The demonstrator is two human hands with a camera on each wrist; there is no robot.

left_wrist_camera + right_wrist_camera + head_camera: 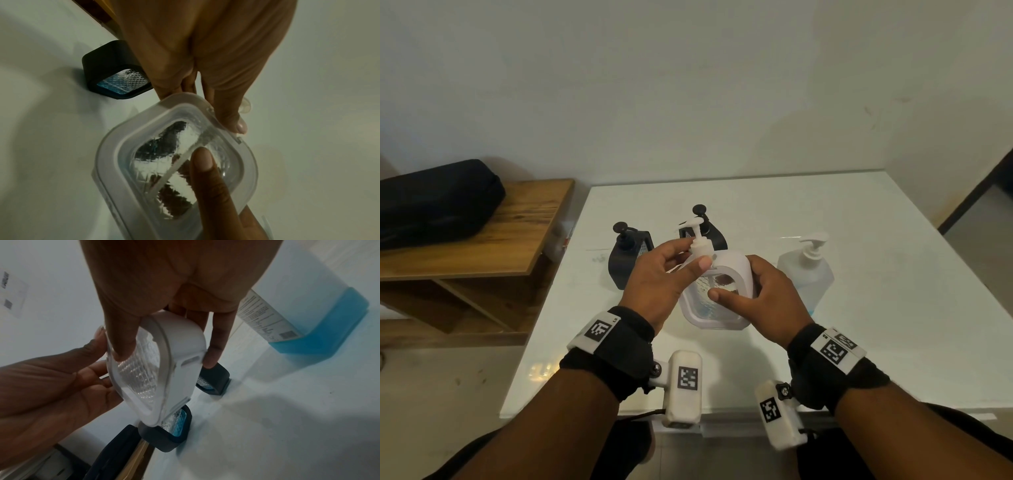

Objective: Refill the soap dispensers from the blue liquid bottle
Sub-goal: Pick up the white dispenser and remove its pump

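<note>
I gripped the empty white dispenser (717, 291) in my right hand (767, 301) while my left hand (664, 277) pinched its pump collar; both black dispensers (630, 255) showed blue.

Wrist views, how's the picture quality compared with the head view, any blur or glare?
Head view: sharp, wide-angle bend, faint glare on the white table. Left wrist: dim, noisy, white dispenser soft. Right wrist: brighter, blue liquid bottle slightly blurred, strong distortion.
</note>
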